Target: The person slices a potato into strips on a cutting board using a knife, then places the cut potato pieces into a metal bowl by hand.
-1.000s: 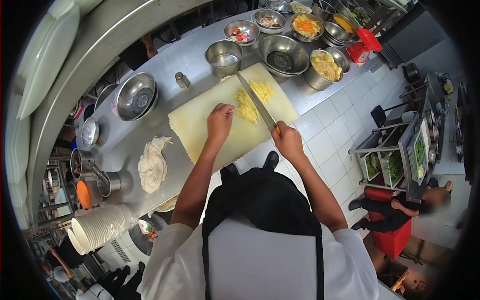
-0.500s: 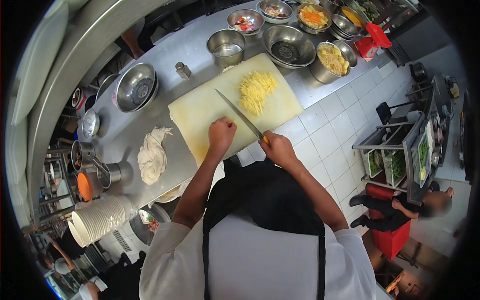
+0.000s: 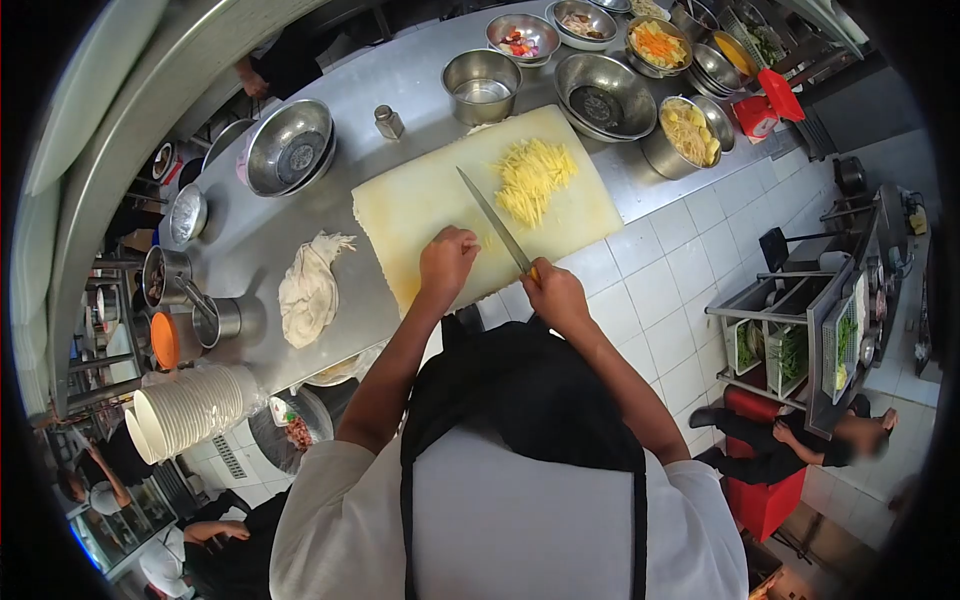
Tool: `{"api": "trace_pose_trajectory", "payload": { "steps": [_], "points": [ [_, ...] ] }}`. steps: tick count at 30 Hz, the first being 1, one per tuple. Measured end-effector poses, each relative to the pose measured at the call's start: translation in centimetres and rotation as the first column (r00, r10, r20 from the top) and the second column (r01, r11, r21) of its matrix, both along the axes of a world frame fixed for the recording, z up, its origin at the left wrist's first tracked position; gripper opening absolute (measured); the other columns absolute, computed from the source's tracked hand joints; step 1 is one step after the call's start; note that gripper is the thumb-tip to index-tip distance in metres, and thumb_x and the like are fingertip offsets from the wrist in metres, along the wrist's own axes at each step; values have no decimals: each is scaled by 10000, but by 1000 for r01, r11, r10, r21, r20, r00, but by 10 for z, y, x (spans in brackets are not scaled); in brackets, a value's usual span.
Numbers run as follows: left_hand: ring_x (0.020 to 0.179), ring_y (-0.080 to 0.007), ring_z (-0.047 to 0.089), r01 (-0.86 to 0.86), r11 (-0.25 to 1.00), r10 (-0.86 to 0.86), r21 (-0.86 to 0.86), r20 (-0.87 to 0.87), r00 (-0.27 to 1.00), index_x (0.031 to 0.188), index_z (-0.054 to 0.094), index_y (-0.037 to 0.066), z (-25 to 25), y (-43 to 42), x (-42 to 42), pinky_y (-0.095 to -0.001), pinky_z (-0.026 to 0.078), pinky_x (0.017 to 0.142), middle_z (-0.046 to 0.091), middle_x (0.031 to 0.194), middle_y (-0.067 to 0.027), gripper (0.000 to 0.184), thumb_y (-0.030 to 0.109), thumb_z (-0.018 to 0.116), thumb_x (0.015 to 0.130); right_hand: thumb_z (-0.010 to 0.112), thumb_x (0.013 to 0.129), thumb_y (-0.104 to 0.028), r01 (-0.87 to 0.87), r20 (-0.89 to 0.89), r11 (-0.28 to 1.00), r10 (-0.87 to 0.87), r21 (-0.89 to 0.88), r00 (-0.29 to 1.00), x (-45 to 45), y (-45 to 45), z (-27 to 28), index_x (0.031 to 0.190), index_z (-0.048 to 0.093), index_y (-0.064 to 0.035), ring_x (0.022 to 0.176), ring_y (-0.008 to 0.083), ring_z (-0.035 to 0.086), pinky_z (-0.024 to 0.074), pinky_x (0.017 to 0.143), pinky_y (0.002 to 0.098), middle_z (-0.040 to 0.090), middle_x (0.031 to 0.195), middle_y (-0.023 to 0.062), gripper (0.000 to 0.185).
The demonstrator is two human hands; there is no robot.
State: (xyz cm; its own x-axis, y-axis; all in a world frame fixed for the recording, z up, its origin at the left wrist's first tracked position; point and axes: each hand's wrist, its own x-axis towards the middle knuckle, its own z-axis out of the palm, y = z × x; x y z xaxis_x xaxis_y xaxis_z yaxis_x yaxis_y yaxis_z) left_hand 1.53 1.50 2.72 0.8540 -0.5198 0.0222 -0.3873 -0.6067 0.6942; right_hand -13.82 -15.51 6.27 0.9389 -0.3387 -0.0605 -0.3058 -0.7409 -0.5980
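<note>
My right hand [image 3: 557, 298] is closed around the handle of a long kitchen knife [image 3: 495, 222] at the near edge of a pale cutting board [image 3: 420, 195]. The blade slants over the board, its tip pointing away to the left. Left of the blade, my left hand [image 3: 449, 263] rests low over the board with fingers curled in; whatever they hold is hidden. A few small yellow bits lie between this hand and the knife. Beyond the blade sits a pile of thin yellow strips [image 3: 535, 182], apart from both hands.
Past the board stand a steel pot [image 3: 482, 88], a wide steel bowl [image 3: 606, 97] and several filled bowls. A crumpled cloth [image 3: 312, 290], a shaker [image 3: 388, 122] and stacked cups [image 3: 190, 412] are to the left. A person sits on a red seat [image 3: 765, 490] at right.
My view has shifted slightly, so the board and bowls appear further right. The knife is angled a little more steeply away from me. My left hand stays curled beside it.
</note>
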Motion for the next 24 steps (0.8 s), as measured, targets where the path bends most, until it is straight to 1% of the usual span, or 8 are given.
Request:
{"api": "trace_pose_trajectory", "payload": {
  "steps": [2, 5, 8, 17, 20, 24],
  "points": [
    [939, -277, 706, 86, 996, -87, 13, 113, 990, 932, 781, 80, -2, 0, 3, -410, 577, 835, 714, 971, -60, 130, 166, 808, 839, 711, 942, -206, -12, -14, 1000, 12, -9, 1000, 1, 2, -3, 943, 591, 2, 736, 465, 693, 549, 669, 564, 699, 792, 257, 240],
    [984, -266, 695, 152, 988, -145, -25, 182, 973, 960, 794, 80, -8, -4, 7, -408, 574, 848, 697, 1017, -57, 148, 156, 807, 833, 703, 943, -198, -41, 6, 999, 41, -24, 999, 4, 5, -3, 938, 583, 3, 735, 461, 697, 553, 673, 563, 698, 786, 262, 234],
    [962, -270, 697, 166, 986, -156, -25, 227, 961, 948, 793, 83, -13, -8, 9, -409, 577, 844, 700, 993, -56, 137, 147, 808, 828, 701, 941, -188, -66, -4, 996, 66, -62, 998, 5, 8, -2, 934, 577, -2, 734, 453, 703, 560, 675, 558, 699, 782, 262, 223],
    [937, -269, 692, 168, 980, -132, -104, 287, 949, 921, 793, 84, -12, -6, 6, -409, 582, 816, 707, 974, -45, 98, 128, 796, 834, 702, 941, -181, -54, -10, 995, 53, -82, 999, 2, 14, -2, 930, 574, -9, 716, 450, 702, 562, 652, 548, 700, 776, 254, 216],
    [934, -287, 693, 191, 973, -146, -126, 304, 941, 933, 793, 81, -10, -6, 6, -411, 577, 819, 711, 974, -61, 98, 107, 782, 839, 697, 944, -179, -69, -6, 994, 69, -88, 998, 1, 15, -1, 924, 573, -8, 715, 448, 702, 562, 650, 547, 698, 768, 253, 212],
    [922, -284, 690, 185, 978, -143, -98, 334, 932, 922, 795, 87, -11, -7, 5, -414, 577, 807, 708, 967, -60, 95, 104, 783, 830, 648, 967, -178, -79, -33, 986, 75, -150, 997, 7, 21, 10, 915, 572, -5, 684, 440, 702, 568, 630, 540, 693, 750, 256, 196]
  ]
}}
